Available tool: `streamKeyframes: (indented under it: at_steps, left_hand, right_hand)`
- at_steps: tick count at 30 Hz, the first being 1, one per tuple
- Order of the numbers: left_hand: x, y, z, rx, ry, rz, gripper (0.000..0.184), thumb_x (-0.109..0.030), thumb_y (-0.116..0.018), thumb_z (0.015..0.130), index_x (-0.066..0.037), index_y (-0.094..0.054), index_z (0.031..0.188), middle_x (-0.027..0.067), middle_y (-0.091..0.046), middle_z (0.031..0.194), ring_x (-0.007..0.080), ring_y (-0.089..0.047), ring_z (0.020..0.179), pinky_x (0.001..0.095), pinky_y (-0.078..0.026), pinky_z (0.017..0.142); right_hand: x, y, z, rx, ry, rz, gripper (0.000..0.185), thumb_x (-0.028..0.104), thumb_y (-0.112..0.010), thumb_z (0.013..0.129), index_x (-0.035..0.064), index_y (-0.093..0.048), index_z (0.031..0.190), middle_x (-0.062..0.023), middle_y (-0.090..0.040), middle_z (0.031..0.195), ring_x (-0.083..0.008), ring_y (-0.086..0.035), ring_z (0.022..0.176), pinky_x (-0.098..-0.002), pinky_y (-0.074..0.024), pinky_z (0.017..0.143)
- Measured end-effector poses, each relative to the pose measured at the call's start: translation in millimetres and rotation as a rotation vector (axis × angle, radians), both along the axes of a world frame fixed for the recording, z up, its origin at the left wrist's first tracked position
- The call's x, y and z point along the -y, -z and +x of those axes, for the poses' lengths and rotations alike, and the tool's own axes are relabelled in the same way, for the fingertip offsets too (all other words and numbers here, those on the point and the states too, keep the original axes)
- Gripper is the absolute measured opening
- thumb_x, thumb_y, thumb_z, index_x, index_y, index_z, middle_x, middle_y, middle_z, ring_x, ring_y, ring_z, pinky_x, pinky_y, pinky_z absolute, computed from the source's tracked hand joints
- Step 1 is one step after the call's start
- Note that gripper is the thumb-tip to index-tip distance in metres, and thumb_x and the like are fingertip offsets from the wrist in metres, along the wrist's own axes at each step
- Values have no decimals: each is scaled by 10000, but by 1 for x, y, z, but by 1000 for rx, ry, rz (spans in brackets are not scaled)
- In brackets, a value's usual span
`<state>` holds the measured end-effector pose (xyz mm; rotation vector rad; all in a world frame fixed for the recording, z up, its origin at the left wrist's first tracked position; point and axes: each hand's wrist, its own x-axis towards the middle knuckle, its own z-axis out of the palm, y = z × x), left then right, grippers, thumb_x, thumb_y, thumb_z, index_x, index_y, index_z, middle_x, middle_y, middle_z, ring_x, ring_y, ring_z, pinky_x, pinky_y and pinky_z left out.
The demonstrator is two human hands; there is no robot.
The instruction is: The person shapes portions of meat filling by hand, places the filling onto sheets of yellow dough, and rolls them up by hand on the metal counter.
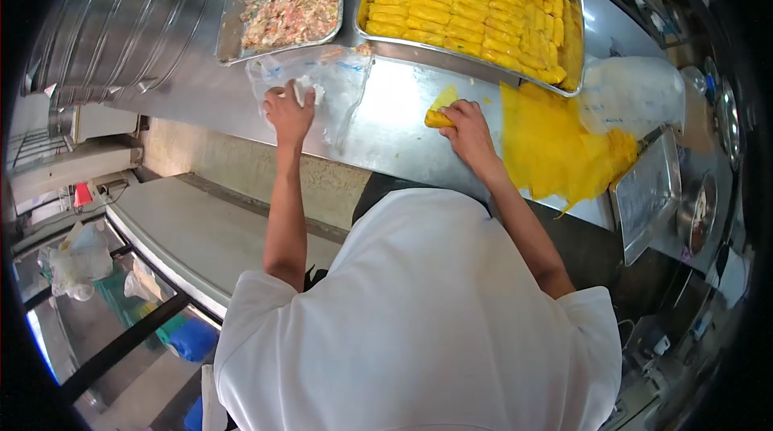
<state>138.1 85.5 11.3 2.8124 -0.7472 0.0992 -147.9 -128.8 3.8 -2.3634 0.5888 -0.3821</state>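
Observation:
My right hand [469, 133] is closed on a small yellow spring roll [437, 118], just above the steel table. A loose flap of yellow wrapper [445, 97] lies beside the roll. My left hand [288, 115] reaches onto a clear plastic bag [342, 97], its fingers curled at a soft white lump [310, 91]. Whether they grip part of that lump is hard to make out. To the right of my right hand spreads a pile of thin yellow wrapper sheets [547, 145].
Beyond my hands stands a metal tray [377, 46] packed with rows of yellow rolls. Left of it is another tray [229, 40] holding chopped pinkish filling. Stacked round metal containers [121, 20] rise at far left. A tilted empty tray [648, 193] and metal bowl [699, 213] are at right.

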Motion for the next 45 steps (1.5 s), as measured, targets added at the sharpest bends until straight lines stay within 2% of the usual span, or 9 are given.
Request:
streamKeyframes:
  at_steps: [4, 8, 11, 14, 21, 27, 31, 36, 45]
  left_hand:
    - [10, -22, -15, 22, 36, -150, 548, -372, -675, 822, -106, -542, 1282, 228, -449, 1174, 397, -437, 1061, 517, -377, 914]
    - [38, -29, -65, -76, 419, -337, 479, -253, -664, 856, -66, -541, 1280, 203, -521, 1098, 344, -471, 1064, 406, -375, 960]
    - [74, -33, -112, -386, 681, -350, 482, -260, -656, 855, -85, -555, 1292, 187, -468, 1223, 344, -432, 1134, 418, -358, 992]
    - [108, -13, -132, -259, 939, -206, 437, -352, -553, 907, -152, -565, 1295, 227, -384, 1351, 403, -371, 1200, 491, -325, 1006]
    - [138, -3, -125, -137, 852, -125, 444, -415, -429, 949, -216, -539, 1330, 193, -326, 1429, 426, -313, 1255, 554, -273, 1003]
    - [107, 6, -132, -309, 983, -340, 316, -224, -686, 828, -119, -678, 1127, 126, -585, 1109, 308, -520, 1037, 411, -405, 911]
    - [123, 18, -137, -238, 914, -388, 214, -218, -651, 850, -121, -709, 1031, 112, -576, 1032, 292, -500, 983, 418, -388, 824]
    - [135, 14, -135, -256, 846, -351, 258, -201, -633, 862, -127, -680, 1104, 106, -570, 1051, 295, -490, 1008, 419, -385, 849]
    - [155, 19, -135, -200, 808, -288, 348, -213, -641, 841, -127, -631, 1179, 122, -525, 1127, 322, -458, 1030, 457, -379, 847]
  right_hand:
    - [-7, -5, -6, 82, 116, -15, 407, 35, -737, 682, 74, -670, 1082, -97, -601, 1070, -317, -524, 1033, -390, -450, 915]
    - [-6, 3, -14, 104, 140, -27, 376, 43, -729, 701, 76, -669, 1071, -90, -594, 1103, -308, -526, 1047, -384, -468, 903]
    - [-6, 10, -16, 101, 142, -20, 331, 50, -725, 715, 75, -678, 1041, -92, -602, 1105, -301, -537, 1039, -384, -477, 888]
    - [-6, 8, -15, 113, 141, -21, 294, 42, -707, 724, 73, -686, 1016, -89, -614, 1076, -298, -547, 1023, -385, -488, 867]
    - [-8, 5, -18, 122, 148, -39, 266, 28, -669, 741, 55, -691, 1004, -99, -621, 1062, -295, -553, 1011, -379, -484, 869]
    - [-4, 15, -9, 49, 185, -96, 265, 32, -632, 765, 35, -673, 1027, -115, -605, 1108, -317, -535, 1045, -390, -477, 868]
    - [-2, 13, -3, 67, 247, -165, 266, 21, -622, 765, 27, -664, 1027, -116, -602, 1103, -325, -531, 1041, -404, -471, 868]
    - [4, 27, 0, 280, 169, -139, 262, 7, -586, 774, 46, -667, 1020, -126, -591, 1095, -319, -528, 1017, -413, -460, 852]
    - [20, 25, 14, 113, 241, -240, 305, 130, -640, 811, 55, -627, 1106, -128, -549, 1197, -322, -489, 1094, -453, -412, 867]
